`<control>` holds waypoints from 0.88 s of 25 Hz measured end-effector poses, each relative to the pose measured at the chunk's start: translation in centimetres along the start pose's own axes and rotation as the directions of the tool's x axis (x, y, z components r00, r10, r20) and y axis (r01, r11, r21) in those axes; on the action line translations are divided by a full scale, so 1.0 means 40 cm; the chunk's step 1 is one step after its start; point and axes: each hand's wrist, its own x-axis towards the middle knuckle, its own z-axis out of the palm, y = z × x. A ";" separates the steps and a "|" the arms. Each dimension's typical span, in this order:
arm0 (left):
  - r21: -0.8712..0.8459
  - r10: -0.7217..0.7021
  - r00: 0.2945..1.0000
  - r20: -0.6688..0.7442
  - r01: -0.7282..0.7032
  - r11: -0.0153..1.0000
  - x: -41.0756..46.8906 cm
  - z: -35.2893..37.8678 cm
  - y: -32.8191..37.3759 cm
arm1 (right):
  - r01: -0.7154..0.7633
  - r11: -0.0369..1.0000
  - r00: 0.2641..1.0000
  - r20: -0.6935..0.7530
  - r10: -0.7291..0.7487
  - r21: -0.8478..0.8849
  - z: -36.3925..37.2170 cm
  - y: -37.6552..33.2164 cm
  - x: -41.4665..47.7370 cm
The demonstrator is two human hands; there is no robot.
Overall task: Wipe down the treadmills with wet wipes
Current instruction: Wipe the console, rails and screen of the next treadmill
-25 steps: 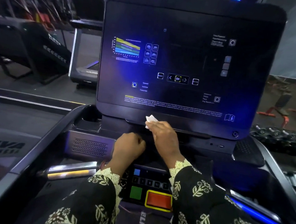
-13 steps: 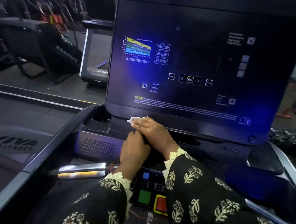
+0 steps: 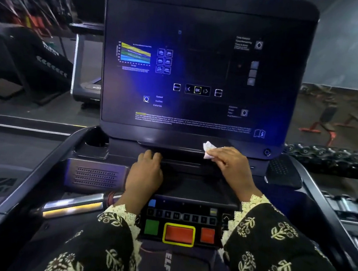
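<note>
Head view: right hand (image 3: 232, 165) pinches the soft, light wet wipe (image 3: 207, 149), bunched up. Left hand (image 3: 146, 172) rests on the treadmill console (image 3: 195, 140), probably loose.

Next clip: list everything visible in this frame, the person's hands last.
screen: one, black with blue glow, upright at the centre of the console
wipe: one, white, on the ledge below the screen
green button: one, green, low on the console
red buttons: two, red, right of the green button, one framed yellow
handle bar: one, silver, left of the buttons
speaker grille: one, grey, above the handle bar
cup holder: one, black, by the screen's lower left corner
dumbbells: a row, black, far right
sleeves: two, black with cream flowers, bottom
left hand: one, rests on the console below the screen
right hand: one, fingers pinch the wipe
</note>
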 end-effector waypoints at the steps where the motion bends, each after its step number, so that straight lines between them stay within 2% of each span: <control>1: 0.044 0.070 0.997 -0.034 -0.069 0.997 0.000 0.002 0.005 | -0.023 1.000 1.000 -0.012 0.023 -0.011 -0.018 0.008 -0.008; 3: 0.113 0.203 0.976 -0.077 -0.194 0.975 0.006 0.004 0.018 | -0.051 0.998 0.998 -0.029 0.050 -0.023 -0.042 0.026 -0.018; 6: 0.172 0.320 0.944 -0.082 -0.303 0.937 0.006 0.007 0.059 | -0.119 0.992 0.991 -0.063 0.117 -0.029 -0.083 0.061 -0.038; 8: 0.202 0.373 0.923 -0.092 -0.350 0.915 0.005 0.008 0.094 | -0.192 0.978 0.971 -0.158 0.178 -0.076 -0.109 0.086 -0.060; 10: 0.213 0.429 0.896 -0.117 -0.399 0.892 0.012 0.010 0.132 | -0.316 0.944 0.901 -0.342 0.268 -0.093 -0.128 0.106 -0.078; 12: 0.216 0.472 0.867 -0.160 -0.436 0.874 0.029 0.005 0.176 | -0.446 0.895 0.762 -0.522 0.384 0.006 -0.137 0.124 -0.085; 13: 0.216 0.487 0.855 -0.179 -0.449 0.867 0.040 0.002 0.201 | -0.484 0.872 0.716 -0.541 0.441 0.070 -0.135 0.132 -0.085; 17: 0.205 0.531 0.827 -0.184 -0.496 0.844 0.091 -0.002 0.302 | -0.583 0.796 0.690 -0.417 0.592 0.166 -0.087 0.113 -0.066; 18: 0.209 0.533 0.829 -0.170 -0.498 0.841 0.105 0.001 0.322 | -0.622 0.745 0.640 -0.392 0.661 0.241 -0.087 0.108 -0.052; 21: 0.223 0.525 0.838 -0.145 -0.490 0.843 0.137 0.010 0.363 | -0.753 0.510 0.433 -0.271 0.860 0.416 -0.114 0.127 -0.008; 22: 0.230 0.523 0.840 -0.147 -0.485 0.844 0.147 0.013 0.374 | -0.770 0.465 0.400 -0.237 0.885 0.436 -0.123 0.128 -0.002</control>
